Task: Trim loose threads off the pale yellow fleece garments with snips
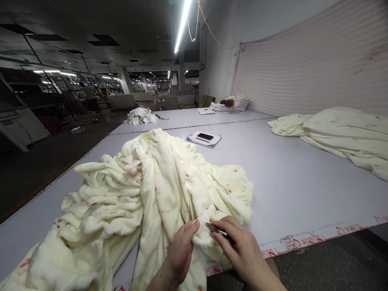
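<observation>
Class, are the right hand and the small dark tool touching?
Touching. The head view shows the right hand gripping the small dark tool between thumb and fingers, its tip sticking out.

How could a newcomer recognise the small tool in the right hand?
On the big pale table, find the heap of cream printed fabric. At its near right part, the right hand holds the tool: dark with a metallic tip, unlike the pale fabric beside it.

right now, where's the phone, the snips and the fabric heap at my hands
Phone (205,136), head view: middle of its dark screen.
Snips (222,233), head view: the dark body.
Fabric heap (158,194), head view: fold near its middle.
</observation>
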